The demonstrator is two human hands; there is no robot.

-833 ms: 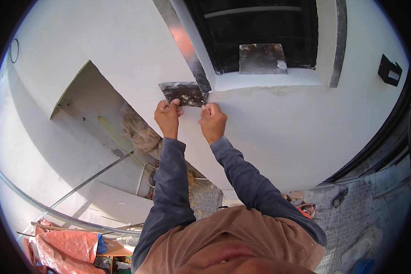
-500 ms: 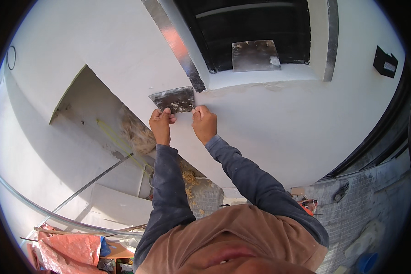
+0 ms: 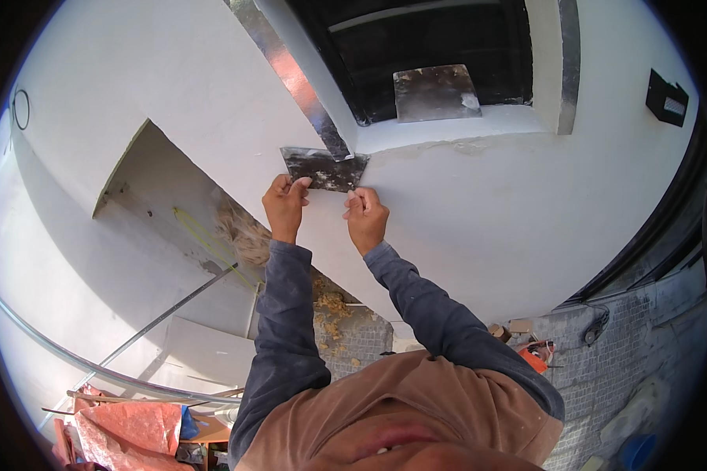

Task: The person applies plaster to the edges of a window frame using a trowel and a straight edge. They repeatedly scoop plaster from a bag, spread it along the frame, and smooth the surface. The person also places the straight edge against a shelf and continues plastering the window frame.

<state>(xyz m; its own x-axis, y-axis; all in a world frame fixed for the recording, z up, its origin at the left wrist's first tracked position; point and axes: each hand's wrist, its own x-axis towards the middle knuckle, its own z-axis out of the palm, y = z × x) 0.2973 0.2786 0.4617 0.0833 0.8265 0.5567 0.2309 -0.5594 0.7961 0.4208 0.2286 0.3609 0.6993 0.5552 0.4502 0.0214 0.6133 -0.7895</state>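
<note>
A crumpled red sheet (image 3: 130, 432) lies at the lower left. The person's left hand (image 3: 284, 206), thumb and fingers closed, pinches the lower left edge of a white-smeared dark flat plate (image 3: 322, 168), at the lower end of a shiny strip (image 3: 289, 74) on the white wall (image 3: 479, 216). The right hand (image 3: 367, 217), fingers curled in, grips its lower right corner. Farther right, a second plate (image 3: 436, 93) stands on a white ledge (image 3: 495, 122); beyond, a black fixture (image 3: 665, 96).
</note>
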